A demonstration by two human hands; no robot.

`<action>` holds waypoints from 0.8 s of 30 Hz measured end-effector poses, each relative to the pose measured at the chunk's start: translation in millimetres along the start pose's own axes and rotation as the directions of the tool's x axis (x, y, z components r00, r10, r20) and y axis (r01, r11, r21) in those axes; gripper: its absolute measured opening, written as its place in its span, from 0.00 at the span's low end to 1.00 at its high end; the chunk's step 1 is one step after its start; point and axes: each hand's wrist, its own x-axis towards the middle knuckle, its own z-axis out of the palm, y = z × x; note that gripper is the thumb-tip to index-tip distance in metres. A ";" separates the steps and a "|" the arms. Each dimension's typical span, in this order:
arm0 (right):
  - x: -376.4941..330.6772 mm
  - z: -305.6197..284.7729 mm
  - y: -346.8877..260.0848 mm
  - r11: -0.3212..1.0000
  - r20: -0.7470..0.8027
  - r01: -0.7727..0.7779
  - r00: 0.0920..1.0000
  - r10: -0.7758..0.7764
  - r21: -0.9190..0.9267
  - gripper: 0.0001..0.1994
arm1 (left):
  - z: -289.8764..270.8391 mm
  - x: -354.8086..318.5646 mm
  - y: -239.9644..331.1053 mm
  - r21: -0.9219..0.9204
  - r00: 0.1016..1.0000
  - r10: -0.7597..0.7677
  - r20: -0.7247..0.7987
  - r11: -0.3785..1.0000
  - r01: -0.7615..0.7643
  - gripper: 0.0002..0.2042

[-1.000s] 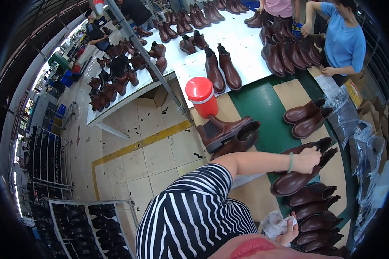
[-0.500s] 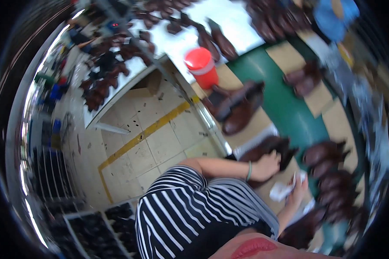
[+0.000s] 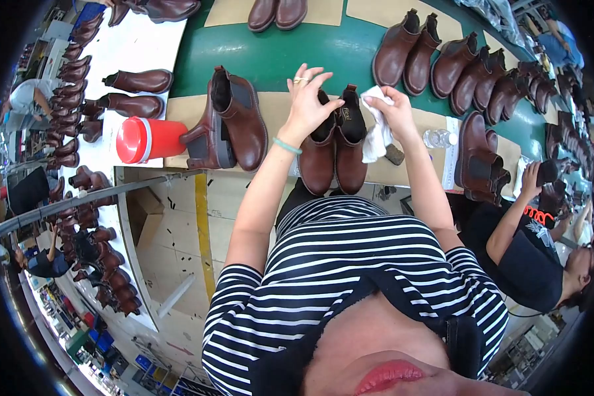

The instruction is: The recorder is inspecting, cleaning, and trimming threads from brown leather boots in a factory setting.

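Note:
A pair of brown ankle boots stands upright in front of me, the left boot beside the right boot, toes toward my body. Above the left boot's opening is my left hand, fingers spread and nothing in it; whether the thumb touches the boot I cannot tell. My right hand pinches a crumpled white cloth that hangs down just right of the boots. Close by, a small brown block or brush lies on the cardboard.
Left of me stand another pair of brown boots and a red lidded jug. A clear bottle is to the right. Several boots line the green bench. A co-worker handles a dark boot at the right.
The view has swung round and sharpened. My left hand has lifted off the boot it was touching and opened; the boots now stand upright. My right hand still holds the cloth.

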 end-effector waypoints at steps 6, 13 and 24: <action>41.4 27.5 7.9 0.943 -0.131 0.131 0.975 -0.178 -0.307 0.11 | 37.7 30.5 -0.9 0.019 0.991 -0.081 0.110 0.997 0.079 0.06; 35.6 9.0 -8.2 0.993 -0.185 -0.070 0.981 0.052 -0.091 0.12 | 29.1 25.1 -1.7 -0.029 0.992 -0.077 0.098 0.996 0.080 0.05; 21.5 2.4 -31.6 0.976 -0.107 -0.127 0.988 0.109 -0.179 0.12 | -20.4 -1.5 -27.9 -0.390 0.950 -0.289 0.121 0.866 0.314 0.22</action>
